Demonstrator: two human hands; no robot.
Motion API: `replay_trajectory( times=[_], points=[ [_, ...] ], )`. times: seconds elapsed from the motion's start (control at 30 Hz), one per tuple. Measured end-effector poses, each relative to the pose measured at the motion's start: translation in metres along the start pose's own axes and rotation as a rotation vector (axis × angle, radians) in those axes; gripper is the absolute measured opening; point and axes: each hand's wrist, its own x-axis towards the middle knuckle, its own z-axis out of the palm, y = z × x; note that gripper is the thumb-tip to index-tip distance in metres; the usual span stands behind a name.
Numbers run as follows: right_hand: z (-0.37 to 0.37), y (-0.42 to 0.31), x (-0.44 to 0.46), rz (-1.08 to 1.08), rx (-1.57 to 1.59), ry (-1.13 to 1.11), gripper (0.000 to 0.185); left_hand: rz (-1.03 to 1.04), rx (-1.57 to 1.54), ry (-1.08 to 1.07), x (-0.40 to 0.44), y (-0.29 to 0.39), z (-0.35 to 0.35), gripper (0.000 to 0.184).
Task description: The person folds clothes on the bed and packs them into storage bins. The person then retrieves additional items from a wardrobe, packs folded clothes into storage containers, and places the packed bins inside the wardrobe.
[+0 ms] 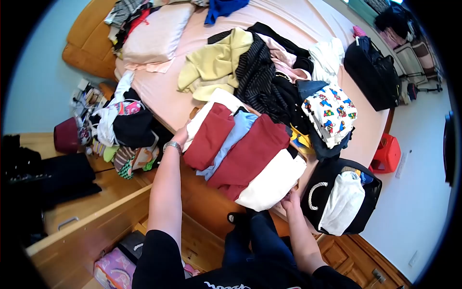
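A row of folded clothes, with a dark red garment [250, 151], a light blue one [236, 137] and a white one [274, 180], lies between my hands at the bed's near edge. My left hand [182, 134], with a watch at the wrist, grips the stack's left end. At its lower right corner, my right hand [290, 198] has its fingers closed and partly under the stack. What carries the clothes underneath is mostly hidden. Just beyond lie a yellow garment [211, 62] and a black striped one [257, 72].
Folded Mario-print cloth [332, 113] and a black basket [375, 197] with white clothes are at the right. A black bag [370, 72] stands on the bed [156, 98]. Beside a red stool [386, 154] is the wall. An open drawer [91, 226] juts out at lower left.
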Motion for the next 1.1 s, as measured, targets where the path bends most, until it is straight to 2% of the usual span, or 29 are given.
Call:
replay_trajectory(
  times=[0.03, 0.1, 0.17, 0.27, 0.37, 0.4, 0.43, 0.5, 0.57, 0.6, 0.63, 0.7, 0.77, 0.83, 0.87, 0.9, 0.97, 1.03, 1.1],
  points=[
    [0.02, -0.004, -0.017, 0.003, 0.022, 0.045, 0.037, -0.037, -0.197, -0.14, -0.012, 0.009, 0.011, 0.058],
    [0.027, -0.008, -0.018, -0.026, 0.093, 0.086, 0.022, -0.164, -0.332, -0.284, -0.02, 0.02, 0.01, 0.052],
    [0.01, -0.011, 0.006, -0.095, 0.193, 0.083, 0.02, -0.168, -0.227, -0.17, -0.011, 0.02, -0.001, 0.048],
    [0.021, -0.014, -0.022, -0.207, 0.093, 0.039, 0.024, -0.131, -0.084, -0.141, 0.028, 0.016, -0.017, 0.045],
    [0.008, -0.001, -0.045, -0.322, 0.007, -0.093, 0.02, 0.123, -0.097, 0.15, 0.03, 0.018, -0.003, 0.035],
    [0.009, 0.006, -0.046, -0.403, -0.123, -0.126, 0.021, 0.317, -0.208, 0.194, 0.033, 0.017, -0.002, 0.021],
    [-0.007, 0.014, -0.045, -0.511, -0.313, -0.084, 0.022, 0.45, -0.246, 0.262, 0.027, 0.018, 0.002, 0.015],
    [-0.001, 0.018, -0.052, -0.561, -0.418, -0.097, 0.038, 0.471, -0.143, 0.199, 0.003, 0.018, 0.009, 0.013],
    [0.018, 0.014, -0.066, -0.704, -0.702, -0.038, 0.047, 0.427, -0.294, -0.086, -0.032, 0.025, 0.018, 0.014],
    [0.027, 0.013, -0.071, -0.776, -0.844, -0.012, 0.051, 0.397, -0.296, -0.182, -0.025, 0.021, 0.0, 0.015],
    [0.032, 0.011, -0.072, -0.77, -0.881, 0.003, 0.054, 0.359, -0.259, -0.194, -0.025, 0.016, 0.0, 0.028],
    [0.043, 0.0, -0.075, -0.771, -0.955, 0.021, 0.06, 0.571, 0.444, 0.021, -0.076, 0.031, 0.03, 0.043],
    [0.055, -0.007, -0.086, -0.793, -0.919, 0.032, 0.059, 0.536, 0.656, 0.218, -0.099, 0.027, 0.048, 0.055],
    [0.052, -0.02, -0.082, -0.853, -0.923, 0.049, 0.056, 0.674, 0.85, 0.491, -0.134, 0.016, 0.059, 0.054],
    [0.044, -0.034, -0.074, -0.897, -0.93, -0.027, 0.05, 0.732, 0.773, 0.52, -0.163, 0.01, 0.06, 0.054],
    [0.05, -0.051, -0.091, -0.889, -0.95, 0.044, 0.049, 0.786, 0.696, 0.551, -0.195, 0.005, 0.059, 0.054],
    [0.076, -0.088, -0.149, -0.867, -1.114, 0.022, 0.057, 0.697, 0.715, 0.623, -0.253, -0.025, 0.041, 0.058],
    [0.093, -0.11, -0.18, -0.985, -1.413, 0.058, 0.061, 0.623, 0.633, 0.696, -0.328, -0.049, 0.033, 0.053],
    [0.119, -0.112, -0.221, -1.103, -1.489, -0.033, 0.052, 0.512, 0.467, 0.767, -0.384, -0.095, 0.024, 0.049]
  ],
)
